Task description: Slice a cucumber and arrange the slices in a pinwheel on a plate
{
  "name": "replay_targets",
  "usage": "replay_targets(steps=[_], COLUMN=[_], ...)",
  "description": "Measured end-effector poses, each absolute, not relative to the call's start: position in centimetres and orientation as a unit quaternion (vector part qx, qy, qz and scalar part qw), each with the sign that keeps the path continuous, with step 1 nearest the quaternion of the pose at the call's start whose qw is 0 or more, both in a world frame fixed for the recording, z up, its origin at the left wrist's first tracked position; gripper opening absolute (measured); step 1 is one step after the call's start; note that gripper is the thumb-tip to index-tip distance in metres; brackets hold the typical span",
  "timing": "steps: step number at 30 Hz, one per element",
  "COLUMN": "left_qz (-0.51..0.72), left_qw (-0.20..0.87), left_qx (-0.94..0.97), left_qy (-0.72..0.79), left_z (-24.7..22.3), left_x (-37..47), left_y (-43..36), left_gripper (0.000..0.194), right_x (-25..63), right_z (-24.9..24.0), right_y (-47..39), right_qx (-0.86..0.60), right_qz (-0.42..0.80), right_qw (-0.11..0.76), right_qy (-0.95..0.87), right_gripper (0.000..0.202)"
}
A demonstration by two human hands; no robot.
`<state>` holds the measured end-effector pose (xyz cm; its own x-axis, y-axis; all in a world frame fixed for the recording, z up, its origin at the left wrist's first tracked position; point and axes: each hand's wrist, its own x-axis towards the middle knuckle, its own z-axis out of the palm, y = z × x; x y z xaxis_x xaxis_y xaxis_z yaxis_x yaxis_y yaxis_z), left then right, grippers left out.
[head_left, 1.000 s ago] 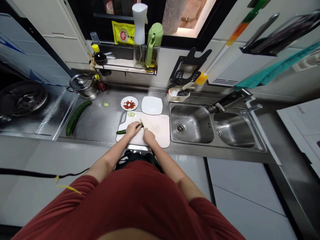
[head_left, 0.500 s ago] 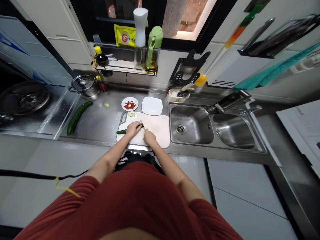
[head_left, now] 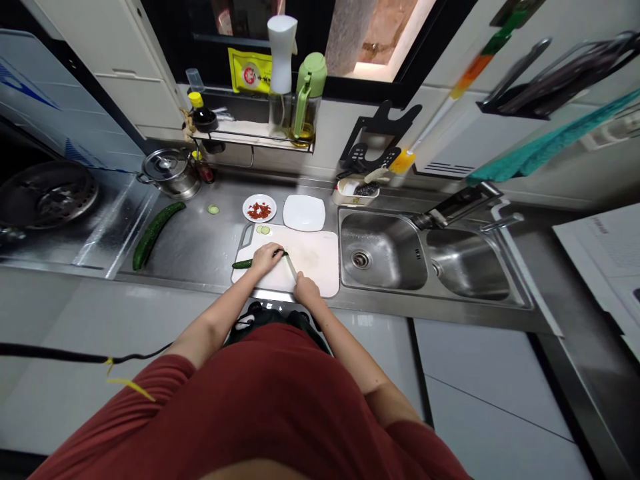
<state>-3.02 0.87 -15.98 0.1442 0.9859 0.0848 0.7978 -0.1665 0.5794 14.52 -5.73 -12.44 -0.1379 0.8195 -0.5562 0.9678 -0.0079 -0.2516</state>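
Observation:
My left hand (head_left: 266, 258) is closed over a dark green cucumber (head_left: 243, 265) lying on the white cutting board (head_left: 320, 257); its left end sticks out past the hand, and the middle is covered by my fingers. My right hand (head_left: 306, 291) grips a kitchen knife (head_left: 291, 267) by the handle, its blade angled up and left with the tip close to the cucumber's right end. Two pale cucumber slices (head_left: 263, 230) rest near the board's upper left corner.
Behind the board stand a white dish of chopped red pieces (head_left: 259, 209) and a square white plate (head_left: 304, 213). Another cucumber (head_left: 157, 235) and a cut end piece (head_left: 213, 209) lie to the left, near a steel pot (head_left: 171, 175). A double sink (head_left: 383, 250) borders the board's right.
My right hand and the knife have shifted right and toward my body. The left hand stays on the cucumber in nearly the same place.

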Motion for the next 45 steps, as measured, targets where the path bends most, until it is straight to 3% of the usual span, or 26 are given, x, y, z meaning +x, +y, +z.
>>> replay_targets(steps=[7,19,27,33,41,45], left_qz=[0.232,0.232,0.302,0.33,0.377,0.407], left_qw=[0.214,0.218,0.205,0.317,0.483,0.518], left_qx=[0.724,0.717,0.661,0.593,0.44,0.404], left_qy=[0.614,0.619,0.655,0.663,0.656,0.635], left_z=[-15.5,-14.8,-13.9,-13.2,-14.0,-13.6], left_x=[-3.0,-3.1,-2.2,0.4,1.7,1.6], left_y=[1.1,0.5,0.7,1.0,2.9,3.3], left_gripper=[0.021,0.026,0.029,0.046,0.021,0.023], right_x=[16.9,20.4,20.9,20.7,20.6,20.7], right_z=[-11.3,-8.5,-9.6,-9.9,-10.3,-10.7], right_y=[-5.7,-3.7,-4.0,-4.2,-4.3,-4.4], right_qx=[0.619,0.675,0.681,0.683,0.677,0.67], right_qz=[-0.269,-0.049,-0.041,-0.027,-0.03,-0.02], right_qw=[0.128,0.061,0.027,0.007,0.007,-0.001], right_qy=[0.726,0.733,0.731,0.73,0.735,0.742], right_gripper=[0.029,0.046,0.049,0.05,0.052,0.05])
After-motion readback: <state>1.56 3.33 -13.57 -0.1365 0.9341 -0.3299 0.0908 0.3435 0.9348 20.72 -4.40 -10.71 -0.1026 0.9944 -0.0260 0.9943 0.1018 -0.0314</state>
